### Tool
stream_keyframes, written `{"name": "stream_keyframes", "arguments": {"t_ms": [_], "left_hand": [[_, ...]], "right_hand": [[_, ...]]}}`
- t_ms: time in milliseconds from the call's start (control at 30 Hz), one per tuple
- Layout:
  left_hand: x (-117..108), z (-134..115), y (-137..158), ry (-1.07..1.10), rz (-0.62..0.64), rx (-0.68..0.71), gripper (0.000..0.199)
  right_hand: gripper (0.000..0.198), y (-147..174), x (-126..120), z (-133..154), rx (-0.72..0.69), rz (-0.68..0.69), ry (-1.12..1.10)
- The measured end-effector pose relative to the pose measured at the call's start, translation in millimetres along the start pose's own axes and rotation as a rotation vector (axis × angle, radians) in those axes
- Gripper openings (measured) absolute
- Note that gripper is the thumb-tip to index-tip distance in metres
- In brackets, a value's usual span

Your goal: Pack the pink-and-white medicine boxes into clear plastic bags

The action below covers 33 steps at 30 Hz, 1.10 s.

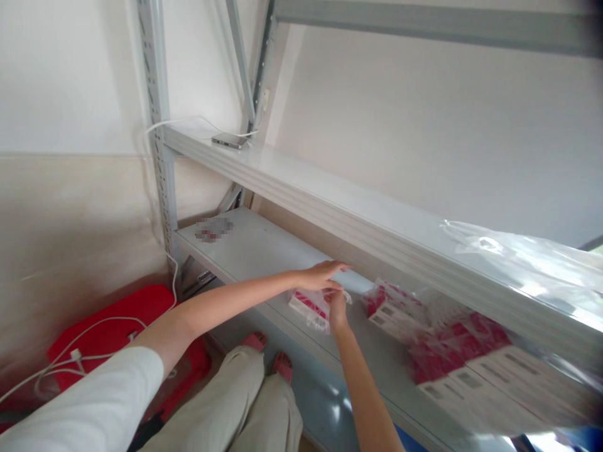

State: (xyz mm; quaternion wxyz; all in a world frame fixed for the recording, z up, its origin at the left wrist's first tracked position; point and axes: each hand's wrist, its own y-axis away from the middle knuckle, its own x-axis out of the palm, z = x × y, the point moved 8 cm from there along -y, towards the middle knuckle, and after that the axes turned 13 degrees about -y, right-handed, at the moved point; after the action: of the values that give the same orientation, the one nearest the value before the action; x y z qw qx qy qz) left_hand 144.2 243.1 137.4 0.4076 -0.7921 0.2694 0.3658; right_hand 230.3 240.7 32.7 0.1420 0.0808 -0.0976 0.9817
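A pink-and-white box in a clear plastic bag (308, 306) lies on the lower shelf, partly under my hands. My right hand (337, 309) is closed at the bag's right end, with crumpled film showing beside its fingers. Above the box, my left hand (320, 276) reaches across with fingers stretched out and apart, its lower fingers meeting the right fingertips. Both hands cover part of the box's top. Just right of them stands another wrapped pink-and-white box (393, 307).
More pink-and-white boxes (471, 351) fill the lower shelf's right side. The upper shelf (330, 188) overhangs the back, bearing a phone (230, 140) with a white cable and clear plastic film (527, 251). A red container (113, 320) with cables stands on the floor at left.
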Motion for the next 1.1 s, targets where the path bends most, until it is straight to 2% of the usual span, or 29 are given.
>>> {"name": "stream_keyframes", "arguments": {"t_ms": [67,133,300,400,533,600,667,767,933,1000,1100], "left_hand": [[-8.1,10.8,7.8,-0.135,0.042,0.006,0.032],[-10.9,17.2,13.8,-0.235,0.096,0.020,0.014],[-17.0,10.4,24.4,-0.393,0.110,0.064,0.008],[-21.5,4.8,27.7,-0.406,0.084,0.072,0.011],[-27.4,9.6,25.5,-0.319,0.031,0.035,0.012],[-26.3,18.0,23.2,-0.238,0.043,-0.004,0.009],[-21.5,26.7,21.0,-0.132,0.091,-0.026,0.005],[-15.4,37.9,16.6,0.042,0.146,-0.046,0.003],[-9.5,50.8,8.2,0.224,0.089,-0.113,0.003],[-1.6,49.5,10.3,0.317,0.036,-0.117,0.016],[18.7,46.9,21.6,0.405,-0.012,-0.156,0.070]], "right_hand": [[0.031,3.1,-2.4,1.4,0.010,-0.023,0.014],[0.024,4.6,0.5,5.0,0.005,0.012,0.039],[0.010,7.2,6.2,12.3,-0.018,0.075,0.077],[0.014,9.4,9.1,12.3,-0.011,0.101,0.073],[0.043,12.2,9.9,13.0,0.018,0.148,0.068],[0.050,14.4,9.7,12.8,0.063,0.211,0.060],[0.054,16.7,7.7,12.1,0.115,0.257,0.028],[0.055,17.4,2.1,12.0,0.137,0.254,-0.017],[0.047,13.4,-2.9,9.4,0.103,0.211,-0.051],[0.044,12.0,-6.3,11.7,0.073,0.170,-0.067],[0.042,12.3,-10.9,19.9,0.009,0.116,-0.093]]}}
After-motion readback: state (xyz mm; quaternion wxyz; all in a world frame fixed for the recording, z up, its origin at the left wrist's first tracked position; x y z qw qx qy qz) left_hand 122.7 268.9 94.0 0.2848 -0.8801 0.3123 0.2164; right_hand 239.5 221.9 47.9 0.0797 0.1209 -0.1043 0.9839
